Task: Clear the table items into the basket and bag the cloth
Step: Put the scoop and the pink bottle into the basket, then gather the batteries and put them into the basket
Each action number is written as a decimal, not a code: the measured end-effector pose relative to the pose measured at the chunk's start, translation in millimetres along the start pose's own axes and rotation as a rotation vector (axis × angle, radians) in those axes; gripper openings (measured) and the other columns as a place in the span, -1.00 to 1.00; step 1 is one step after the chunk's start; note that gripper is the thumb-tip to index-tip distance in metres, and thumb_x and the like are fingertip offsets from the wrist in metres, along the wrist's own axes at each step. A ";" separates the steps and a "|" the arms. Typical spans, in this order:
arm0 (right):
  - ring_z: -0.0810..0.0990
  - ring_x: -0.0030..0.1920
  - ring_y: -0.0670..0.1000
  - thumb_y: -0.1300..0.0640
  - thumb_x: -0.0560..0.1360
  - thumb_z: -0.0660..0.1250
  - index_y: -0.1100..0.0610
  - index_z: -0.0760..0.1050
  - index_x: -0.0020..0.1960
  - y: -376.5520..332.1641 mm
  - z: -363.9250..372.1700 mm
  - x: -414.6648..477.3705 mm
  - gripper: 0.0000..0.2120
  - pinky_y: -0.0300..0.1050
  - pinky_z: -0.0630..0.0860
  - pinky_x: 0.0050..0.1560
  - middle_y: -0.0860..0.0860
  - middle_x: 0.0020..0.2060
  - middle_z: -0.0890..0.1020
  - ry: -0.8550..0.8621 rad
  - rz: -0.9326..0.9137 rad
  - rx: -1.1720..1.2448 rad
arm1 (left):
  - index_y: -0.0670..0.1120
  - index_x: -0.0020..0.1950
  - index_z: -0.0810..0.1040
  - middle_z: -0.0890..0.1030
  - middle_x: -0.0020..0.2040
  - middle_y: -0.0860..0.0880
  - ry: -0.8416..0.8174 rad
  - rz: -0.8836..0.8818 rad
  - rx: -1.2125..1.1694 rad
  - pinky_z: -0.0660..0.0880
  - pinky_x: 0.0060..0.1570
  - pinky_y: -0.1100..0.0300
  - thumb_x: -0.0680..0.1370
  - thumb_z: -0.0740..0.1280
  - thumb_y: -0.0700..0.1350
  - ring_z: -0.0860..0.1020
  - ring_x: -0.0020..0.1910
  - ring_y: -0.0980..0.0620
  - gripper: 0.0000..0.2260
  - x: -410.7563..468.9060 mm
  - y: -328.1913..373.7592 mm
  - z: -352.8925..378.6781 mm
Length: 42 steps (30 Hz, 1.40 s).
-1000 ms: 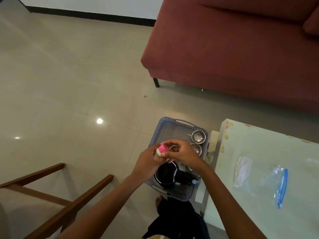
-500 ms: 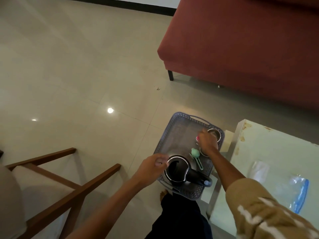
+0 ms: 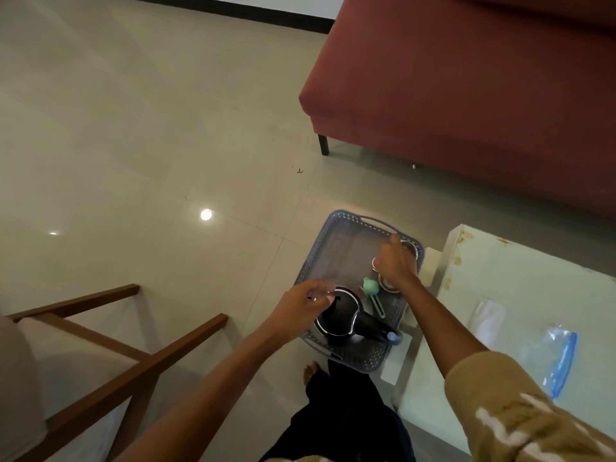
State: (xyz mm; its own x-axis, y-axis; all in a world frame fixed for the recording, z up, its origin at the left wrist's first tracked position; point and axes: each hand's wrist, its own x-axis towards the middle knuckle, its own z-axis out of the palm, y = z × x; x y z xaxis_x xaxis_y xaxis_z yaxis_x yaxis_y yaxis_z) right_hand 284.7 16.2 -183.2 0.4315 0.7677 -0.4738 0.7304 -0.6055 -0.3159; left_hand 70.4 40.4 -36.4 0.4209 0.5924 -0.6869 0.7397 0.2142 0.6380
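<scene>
Left grip (image 3: 296,306) hovers loose and wide, holding nothing, over the near-left rim of the floor basket (image 3: 343,255), beside the black jug (image 3: 336,316). A green scoop (image 3: 370,285) lies mid-basket. Right grip (image 3: 396,266) reaches among the metal cups (image 3: 388,285), fingers curled down; whether it holds anything I cannot tell. The bag (image 3: 560,358) lies on the counter (image 3: 520,285).

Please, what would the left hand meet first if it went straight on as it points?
Likely the rim of the black jug in the basket, just ahead of the left hand; depth unclear.
</scene>
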 end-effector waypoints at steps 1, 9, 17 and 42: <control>0.59 0.00 0.23 0.21 0.42 0.31 0.25 0.53 0.05 -0.8 -8.6 -5.3 -0.77 -0.10 0.41 -0.20 0.18 0.21 0.45 0.007 0.001 0.062 | -0.04 0.15 0.57 0.61 0.13 -0.04 -0.001 0.011 -0.003 0.45 0.17 0.15 0.56 0.30 -0.11 0.57 0.11 0.01 -0.82 -2.1 2.4 1.7; 0.59 -0.02 0.10 0.17 0.46 0.33 0.17 0.60 0.06 -9.8 -46.2 -104.3 -0.80 -0.14 0.46 -0.06 0.11 -0.04 0.64 0.048 0.031 0.493 | -0.16 0.15 0.55 0.60 0.01 -0.05 -0.026 0.116 -0.040 0.40 -0.31 0.50 0.55 0.29 -0.22 0.54 -0.21 0.12 -0.81 -39.1 6.5 14.8; 0.55 -0.44 -0.10 0.24 0.49 0.32 0.24 0.55 0.10 -18.4 -46.8 -220.5 -0.80 -0.35 0.48 -0.35 0.12 -0.10 0.61 0.085 0.114 0.748 | -0.21 0.17 0.54 0.62 0.08 -0.18 -0.097 0.191 -0.053 0.41 -0.26 0.43 0.56 0.26 -0.23 0.54 -0.10 0.06 -0.80 -85.3 -17.5 45.2; 0.58 -0.21 0.04 0.17 0.51 0.27 0.24 0.54 0.10 303.9 -28.0 -409.1 -0.78 -0.34 0.39 -0.35 0.18 -0.01 0.64 -0.079 0.284 0.744 | -0.09 0.16 0.54 0.63 0.00 -0.01 -0.335 0.135 0.143 0.44 -0.16 0.26 0.57 0.20 -0.17 0.57 -0.15 0.08 -0.79 -152.2 47.3 408.6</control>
State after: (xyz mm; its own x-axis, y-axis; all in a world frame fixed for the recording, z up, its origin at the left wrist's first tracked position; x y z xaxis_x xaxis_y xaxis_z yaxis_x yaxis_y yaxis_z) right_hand 345.0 -476.0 -62.3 0.4885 0.5630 -0.6666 0.0418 -0.7783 -0.6266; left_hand 255.9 -356.9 -43.9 0.6503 0.3164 -0.6907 0.7215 0.0274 0.6919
